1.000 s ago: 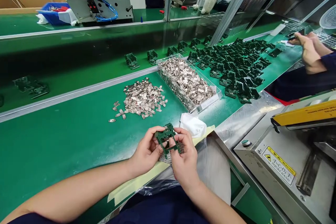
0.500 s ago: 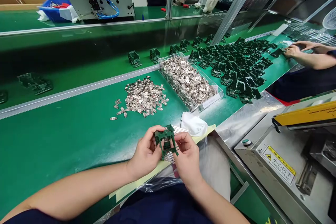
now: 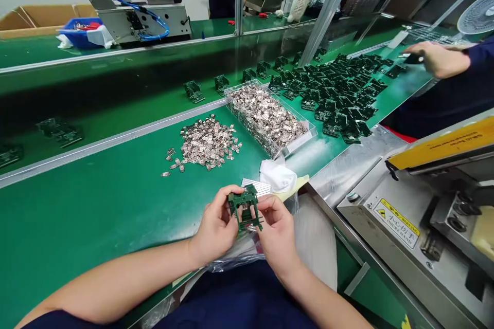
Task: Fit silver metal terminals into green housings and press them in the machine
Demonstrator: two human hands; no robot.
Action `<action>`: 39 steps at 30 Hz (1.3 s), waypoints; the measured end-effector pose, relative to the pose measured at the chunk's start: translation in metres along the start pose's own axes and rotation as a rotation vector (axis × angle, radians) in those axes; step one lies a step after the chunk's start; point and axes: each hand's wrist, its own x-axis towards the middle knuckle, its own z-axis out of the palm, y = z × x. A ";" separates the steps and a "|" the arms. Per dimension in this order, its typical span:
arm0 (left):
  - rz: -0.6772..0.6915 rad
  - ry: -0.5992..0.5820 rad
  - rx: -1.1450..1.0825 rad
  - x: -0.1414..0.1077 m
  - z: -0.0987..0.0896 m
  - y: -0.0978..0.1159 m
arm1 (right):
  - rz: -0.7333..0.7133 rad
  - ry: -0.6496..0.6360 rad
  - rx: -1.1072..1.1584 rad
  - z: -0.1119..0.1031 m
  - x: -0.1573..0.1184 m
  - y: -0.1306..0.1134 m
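Note:
A dark green plastic frame (image 3: 247, 198) with thin prongs is held upright in front of me by both hands. My left hand (image 3: 214, 223) grips its left side, with the thumb at the front opening. From the right, my right hand (image 3: 278, 229) pinches it, thumb inside the lower opening. Whether a small metal piece sits under my thumbs is hidden. Just behind the frame lie a striped silvery sheet (image 3: 258, 187) and a white cloth (image 3: 277, 176). Beyond them is a loose pile of small metal clips (image 3: 209, 143).
A clear box (image 3: 299, 145) full of metal clips stands behind the cloth. Many green frames (image 3: 339, 92) lie heaped at the right; others sit along the sunken belt (image 3: 131, 97). A co-worker's hand (image 3: 440, 59) is far right. A steel machine (image 3: 370, 205) stands close by my right.
The view has turned slightly, shifting the bench and machine. My hands keep the same hold on the frame. At the far right, the co-worker's hand has risen and holds something dark.

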 end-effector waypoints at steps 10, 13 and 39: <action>-0.007 -0.075 -0.055 -0.001 0.025 0.000 | -0.003 0.042 0.093 -0.024 -0.011 0.004; -0.064 -0.128 -0.074 0.010 0.029 0.002 | -0.014 0.039 0.000 -0.044 -0.006 0.004; -0.120 -0.272 -0.206 0.056 0.028 -0.029 | 0.017 -0.366 -0.606 -0.085 -0.008 0.080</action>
